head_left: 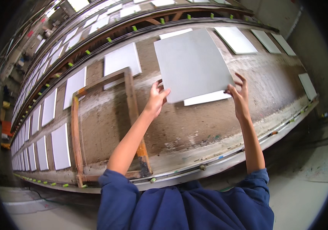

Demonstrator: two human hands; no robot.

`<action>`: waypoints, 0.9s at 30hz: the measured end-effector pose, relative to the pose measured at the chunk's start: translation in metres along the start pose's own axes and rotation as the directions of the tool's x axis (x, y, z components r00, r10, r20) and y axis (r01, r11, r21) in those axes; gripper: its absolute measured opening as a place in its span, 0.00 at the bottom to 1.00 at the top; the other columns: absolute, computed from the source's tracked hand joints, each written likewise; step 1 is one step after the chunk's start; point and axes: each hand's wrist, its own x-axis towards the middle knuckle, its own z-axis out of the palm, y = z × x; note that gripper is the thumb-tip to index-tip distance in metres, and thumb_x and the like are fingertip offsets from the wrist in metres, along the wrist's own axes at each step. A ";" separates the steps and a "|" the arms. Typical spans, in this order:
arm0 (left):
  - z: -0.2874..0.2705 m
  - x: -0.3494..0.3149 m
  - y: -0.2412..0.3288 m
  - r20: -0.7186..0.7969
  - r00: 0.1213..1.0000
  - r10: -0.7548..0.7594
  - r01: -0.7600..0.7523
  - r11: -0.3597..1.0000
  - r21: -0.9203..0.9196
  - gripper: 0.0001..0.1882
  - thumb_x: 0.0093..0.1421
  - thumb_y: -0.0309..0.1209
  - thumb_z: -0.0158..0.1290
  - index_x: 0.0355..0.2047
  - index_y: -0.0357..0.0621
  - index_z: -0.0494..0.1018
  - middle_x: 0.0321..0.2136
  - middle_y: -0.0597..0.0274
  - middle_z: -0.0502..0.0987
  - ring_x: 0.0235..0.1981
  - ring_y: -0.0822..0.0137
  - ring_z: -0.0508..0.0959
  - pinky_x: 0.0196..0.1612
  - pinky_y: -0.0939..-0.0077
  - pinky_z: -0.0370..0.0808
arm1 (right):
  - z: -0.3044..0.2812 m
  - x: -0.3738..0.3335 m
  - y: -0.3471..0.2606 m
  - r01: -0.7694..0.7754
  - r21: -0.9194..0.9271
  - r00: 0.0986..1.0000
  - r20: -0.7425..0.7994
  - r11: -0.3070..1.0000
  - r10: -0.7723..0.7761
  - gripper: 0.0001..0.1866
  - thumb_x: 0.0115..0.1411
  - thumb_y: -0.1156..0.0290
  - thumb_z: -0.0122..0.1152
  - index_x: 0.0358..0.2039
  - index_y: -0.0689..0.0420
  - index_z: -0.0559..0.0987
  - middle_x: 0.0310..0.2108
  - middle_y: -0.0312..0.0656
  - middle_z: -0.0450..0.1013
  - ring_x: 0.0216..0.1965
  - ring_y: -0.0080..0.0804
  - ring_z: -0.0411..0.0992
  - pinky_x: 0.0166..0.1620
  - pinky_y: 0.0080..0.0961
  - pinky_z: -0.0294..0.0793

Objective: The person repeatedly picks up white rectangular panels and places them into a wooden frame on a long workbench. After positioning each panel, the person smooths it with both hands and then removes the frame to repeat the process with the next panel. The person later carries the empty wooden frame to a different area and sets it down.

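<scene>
- A long brown surface curves across in front of me, with further rows of white panels behind it and a floor beyond its near side.
- I hold a grey panel up over this surface, in front of me, partly covering a white panel that shows under its lower edge.
- My left grip pinches the panel near its lower left corner, thumb on the face, the other fingers mostly hidden behind it.
- My right grip is spread at the lower right corner; I cannot tell whether its thumb bears on the panel or sits just beside it.
- I judge the step in hand to be handling this one panel in the air; the next move seems to call for a sure right grip and a steady, even tilt.
- The wooden frame lies close by on my left, partly behind my forearm, so a swing that way could knock it.
- Behind the grey panel runs the far rail with its green clips; nearer me is the metal rail of the near edge.
- The roomiest way looks to be rightward, over the brown stretch before the end panel.
</scene>
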 end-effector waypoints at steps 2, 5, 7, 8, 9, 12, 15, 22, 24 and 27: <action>-0.041 -0.041 0.020 0.005 1.000 0.017 -0.017 0.999 0.032 0.37 0.56 0.24 0.53 0.60 0.45 0.45 0.48 0.52 0.65 0.47 0.67 0.68 0.49 0.72 0.68 | 0.020 -0.017 -0.005 -0.051 0.091 0.996 0.075 0.995 0.044 0.33 0.56 0.69 0.56 0.59 0.55 0.54 0.48 0.56 0.59 0.42 0.36 0.69 0.39 0.27 0.76; -0.109 -0.104 0.047 0.078 0.994 0.081 -0.092 0.984 0.155 0.40 0.56 0.25 0.53 0.63 0.47 0.40 0.48 0.53 0.65 0.47 0.67 0.68 0.50 0.72 0.67 | 0.090 -0.036 -0.042 -0.139 0.093 0.967 0.226 0.986 0.115 0.37 0.55 0.65 0.57 0.61 0.52 0.50 0.52 0.56 0.56 0.45 0.36 0.68 0.41 0.29 0.74; -0.155 -0.138 0.051 0.125 0.987 0.105 -0.129 0.970 0.208 0.38 0.57 0.28 0.52 0.63 0.49 0.44 0.48 0.54 0.66 0.47 0.67 0.68 0.51 0.72 0.66 | 0.139 -0.049 -0.043 -0.145 0.030 0.955 0.264 0.989 0.132 0.35 0.57 0.69 0.55 0.61 0.51 0.50 0.52 0.56 0.60 0.45 0.34 0.68 0.42 0.31 0.73; -0.180 -0.151 0.055 0.125 0.989 0.078 -0.110 0.955 0.274 0.37 0.57 0.29 0.52 0.63 0.50 0.46 0.48 0.54 0.66 0.48 0.66 0.68 0.52 0.71 0.66 | 0.167 -0.059 -0.039 -0.167 0.051 0.950 0.274 0.985 0.147 0.34 0.57 0.71 0.54 0.61 0.51 0.50 0.50 0.56 0.62 0.44 0.34 0.68 0.41 0.30 0.73; -0.204 -0.166 0.057 0.119 0.992 0.049 -0.086 0.938 0.335 0.36 0.57 0.30 0.52 0.63 0.50 0.48 0.49 0.54 0.66 0.48 0.65 0.68 0.53 0.70 0.66 | 0.195 -0.069 -0.033 -0.192 0.067 0.943 0.288 0.979 0.165 0.33 0.58 0.72 0.53 0.61 0.51 0.51 0.49 0.55 0.63 0.44 0.33 0.68 0.40 0.29 0.73; -0.292 -0.196 0.046 -0.073 0.929 0.362 -0.216 0.692 0.689 0.18 0.60 0.31 0.48 0.51 0.45 0.66 0.46 0.58 0.71 0.49 0.62 0.70 0.52 0.69 0.65 | 0.266 -0.102 -0.011 -0.229 0.082 0.923 0.334 0.970 0.190 0.30 0.58 0.75 0.51 0.60 0.50 0.54 0.41 0.51 0.69 0.36 0.29 0.71 0.35 0.25 0.73; -0.366 -0.223 0.032 -0.195 0.829 0.525 -0.097 0.478 0.873 0.12 0.58 0.29 0.48 0.42 0.43 0.73 0.44 0.58 0.72 0.50 0.58 0.68 0.52 0.66 0.65 | 0.323 -0.124 0.019 -0.259 0.083 0.882 0.425 0.962 0.201 0.30 0.57 0.76 0.51 0.60 0.51 0.55 0.41 0.50 0.70 0.37 0.28 0.71 0.36 0.24 0.72; -0.422 -0.233 0.018 -0.096 0.812 0.575 0.092 0.036 0.995 0.05 0.50 0.30 0.57 0.27 0.44 0.79 0.56 0.54 0.59 0.61 0.51 0.49 0.61 0.49 0.49 | 0.395 -0.150 0.059 -0.224 0.077 0.885 0.433 0.972 0.170 0.31 0.56 0.78 0.51 0.60 0.52 0.55 0.41 0.48 0.69 0.38 0.27 0.70 0.40 0.23 0.71; -0.425 -0.227 0.018 -0.082 0.811 0.579 0.088 0.019 0.996 0.05 0.49 0.31 0.58 0.24 0.44 0.79 0.57 0.54 0.58 0.62 0.51 0.48 0.62 0.48 0.47 | 0.403 -0.151 0.070 -0.217 0.088 0.885 0.438 0.972 0.158 0.31 0.56 0.78 0.51 0.60 0.52 0.55 0.41 0.48 0.69 0.37 0.27 0.70 0.40 0.23 0.71; -0.427 -0.219 0.016 -0.073 0.803 0.592 0.075 0.022 0.997 0.07 0.47 0.34 0.61 0.20 0.44 0.79 0.58 0.55 0.57 0.62 0.51 0.47 0.62 0.46 0.47 | 0.407 -0.152 0.081 -0.234 0.068 0.889 0.419 0.970 0.185 0.31 0.56 0.78 0.51 0.60 0.52 0.56 0.41 0.48 0.69 0.36 0.26 0.70 0.40 0.22 0.71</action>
